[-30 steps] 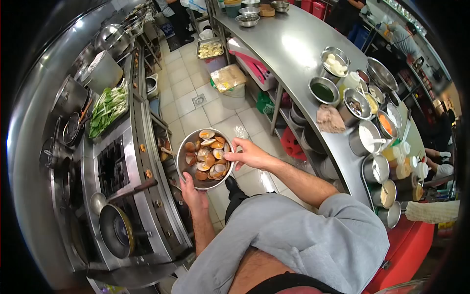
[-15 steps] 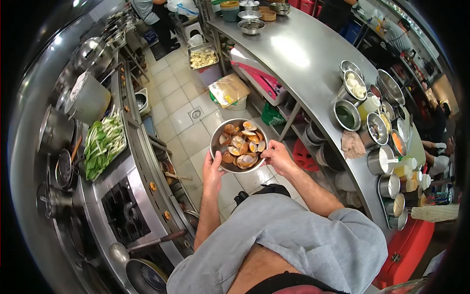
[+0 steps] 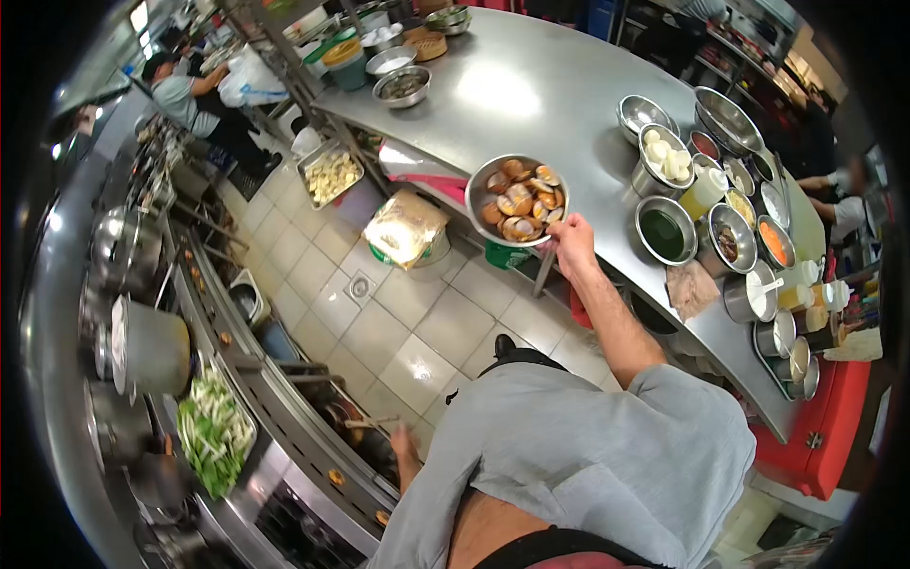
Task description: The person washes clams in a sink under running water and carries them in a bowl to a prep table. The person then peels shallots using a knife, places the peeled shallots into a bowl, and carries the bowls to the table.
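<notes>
My right hand (image 3: 573, 244) grips the rim of a round metal bowl (image 3: 480, 186), thumb over the edge. Clams in brown shells (image 3: 519, 201), some showing orange flesh, fill much of the bowl. It is held over the near edge of the steel counter (image 3: 569, 114); whether it touches the counter, I cannot tell. My left hand (image 3: 405, 444) hangs low beside the stove front, away from the bowl. Motion smears its fingers, so what they do is unclear.
Metal bowls of dark green liquid (image 3: 666, 232) and white balls (image 3: 665, 157) stand right on the counter, near a folded cloth (image 3: 693, 288). Chopped greens (image 3: 216, 427) lie on the stove side. A covered tub (image 3: 408, 228) sits on the tiled floor. Another person (image 3: 190, 100) stands far left.
The bowl of clams has moved right and forward, from above the floor to the counter edge. My left hand has let go of it and dropped back toward the stove. The view has turned.
</notes>
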`<state>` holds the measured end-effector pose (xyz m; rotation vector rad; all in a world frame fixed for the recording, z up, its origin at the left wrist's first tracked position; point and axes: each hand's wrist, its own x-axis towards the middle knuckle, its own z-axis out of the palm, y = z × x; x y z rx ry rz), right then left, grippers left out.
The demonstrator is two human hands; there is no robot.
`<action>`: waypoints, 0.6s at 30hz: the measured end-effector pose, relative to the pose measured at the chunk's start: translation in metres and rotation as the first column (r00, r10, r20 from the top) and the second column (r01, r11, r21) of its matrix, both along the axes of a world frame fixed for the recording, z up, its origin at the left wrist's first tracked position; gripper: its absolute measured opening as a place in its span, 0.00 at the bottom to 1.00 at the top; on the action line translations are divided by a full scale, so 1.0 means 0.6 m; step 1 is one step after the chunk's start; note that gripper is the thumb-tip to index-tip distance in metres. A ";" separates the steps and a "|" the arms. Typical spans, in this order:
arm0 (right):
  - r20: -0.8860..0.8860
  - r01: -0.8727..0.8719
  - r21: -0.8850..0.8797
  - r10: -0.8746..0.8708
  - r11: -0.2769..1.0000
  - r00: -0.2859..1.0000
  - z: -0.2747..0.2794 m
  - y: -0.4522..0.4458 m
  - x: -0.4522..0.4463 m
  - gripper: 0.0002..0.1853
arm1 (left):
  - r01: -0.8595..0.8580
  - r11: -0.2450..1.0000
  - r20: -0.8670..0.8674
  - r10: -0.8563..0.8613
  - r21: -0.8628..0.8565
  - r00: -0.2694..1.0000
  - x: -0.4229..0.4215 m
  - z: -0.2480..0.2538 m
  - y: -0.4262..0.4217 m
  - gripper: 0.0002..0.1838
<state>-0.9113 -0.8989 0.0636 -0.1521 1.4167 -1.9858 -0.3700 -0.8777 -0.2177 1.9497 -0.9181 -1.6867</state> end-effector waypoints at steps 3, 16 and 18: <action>-0.003 0.223 -0.028 -0.223 0.974 0.975 -0.026 -0.050 -0.083 0.10 | 0.074 0.976 0.218 -0.119 0.207 0.969 0.048 -0.045 0.048 0.23; 0.098 0.520 -0.014 -0.517 0.854 0.851 -0.074 -0.138 -0.190 0.15 | 0.033 0.987 -0.013 -0.032 0.156 0.999 -0.045 -0.118 -0.237 0.23; 0.169 0.487 -0.036 -0.475 0.872 0.863 -0.083 -0.149 -0.189 0.18 | 0.034 0.989 -0.042 -0.028 0.146 0.999 -0.060 -0.092 -0.306 0.23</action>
